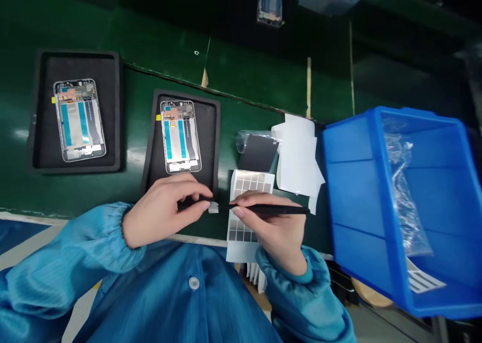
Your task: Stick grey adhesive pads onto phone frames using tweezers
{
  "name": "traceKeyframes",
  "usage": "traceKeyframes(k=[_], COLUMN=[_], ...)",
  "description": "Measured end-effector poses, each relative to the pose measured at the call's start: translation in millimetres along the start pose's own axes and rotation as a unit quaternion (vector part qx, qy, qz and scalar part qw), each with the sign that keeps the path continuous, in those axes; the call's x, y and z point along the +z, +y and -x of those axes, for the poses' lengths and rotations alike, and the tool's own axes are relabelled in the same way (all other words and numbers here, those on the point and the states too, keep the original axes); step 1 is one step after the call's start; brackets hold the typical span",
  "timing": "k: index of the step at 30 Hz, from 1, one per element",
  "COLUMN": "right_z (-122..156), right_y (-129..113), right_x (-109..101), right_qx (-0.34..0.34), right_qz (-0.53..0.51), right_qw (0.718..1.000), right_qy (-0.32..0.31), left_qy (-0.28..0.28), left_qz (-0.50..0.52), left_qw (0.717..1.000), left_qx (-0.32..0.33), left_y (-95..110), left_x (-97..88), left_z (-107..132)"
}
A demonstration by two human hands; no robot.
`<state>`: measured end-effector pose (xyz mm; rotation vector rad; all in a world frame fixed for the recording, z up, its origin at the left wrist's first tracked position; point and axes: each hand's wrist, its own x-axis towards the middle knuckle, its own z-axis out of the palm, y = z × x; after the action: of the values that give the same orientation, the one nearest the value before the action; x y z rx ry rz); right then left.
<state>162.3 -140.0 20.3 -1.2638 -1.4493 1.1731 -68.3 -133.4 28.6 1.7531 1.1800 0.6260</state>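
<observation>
Between the thumb and index finger of my left hand [171,207] is a small pale sticker [213,207]. My right hand [271,220] grips black tweezers [280,209], their tips pointing left toward that sticker; whether they touch it I cannot tell. Under my right hand lies a sheet of grey square stickers [253,181]. Just beyond my left hand, an opened phone [181,137] with a yellow tab on its left side rests in a black tray [209,132]. My left hand covers the tray's near edge.
Another opened phone [80,120] lies in a second black tray [116,112] at left. A dark sheet [258,153] and white papers [297,154] lie right of centre. At right stands a blue bin [352,182] holding clear plastic [404,197]. One more phone [270,2] is at the back.
</observation>
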Motion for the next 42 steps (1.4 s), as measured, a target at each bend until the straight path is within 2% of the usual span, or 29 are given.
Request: traceKeyframes(k=[2,4,7,9,14,18,20,23,26,31,42], right_z=[-2,-7,-19,-32,-66,-86,-93,-99,-103,-106,-106], right_y=[2,2,1,0,-2,0,2,4,6,7,8], right_x=[0,0,4,11,37,57,64,71,76,80,78], right_qx=[-0.001,0.005,0.022,0.038,0.069,0.081,0.089,0.094,0.094,0.094,0.088], right_qz=[0.011,0.022,0.033,0.037,0.005,0.013,0.029,0.039,0.033,0.030,0.052], right_qw=[1.000,0.999,0.998,0.997,0.996,0.996,0.995,0.995,0.995,0.995,0.995], right_qy=[0.015,0.026,0.046,0.061,0.048,0.027,0.019,0.012,0.000,-0.007,-0.007], left_qy=[0.055,0.098,0.072,0.039,-0.006,-0.009,0.008,0.089,0.143,0.146,0.149], left_qz=[-0.083,-0.232,-0.415,-0.452,-0.425,-0.398,-0.371,-0.367,-0.400,-0.414,-0.421], left_qw=[0.995,0.967,0.905,0.888,0.897,0.908,0.920,0.922,0.904,0.898,0.894], left_qx=[0.015,0.035,0.059,0.074,0.117,0.128,0.124,0.089,0.048,0.020,0.018], left_y=[-7,-17,-30,-34,-29,-26,-27,-33,-41,-48,-48], left_x=[-7.5,-14.3,-21.0,-22.8,-19.2,-15.2,-16.5,-21.2,-23.2,-17.6,-15.5], left_z=[0,-2,-9,-12,-7,5,9,8,4,1,0])
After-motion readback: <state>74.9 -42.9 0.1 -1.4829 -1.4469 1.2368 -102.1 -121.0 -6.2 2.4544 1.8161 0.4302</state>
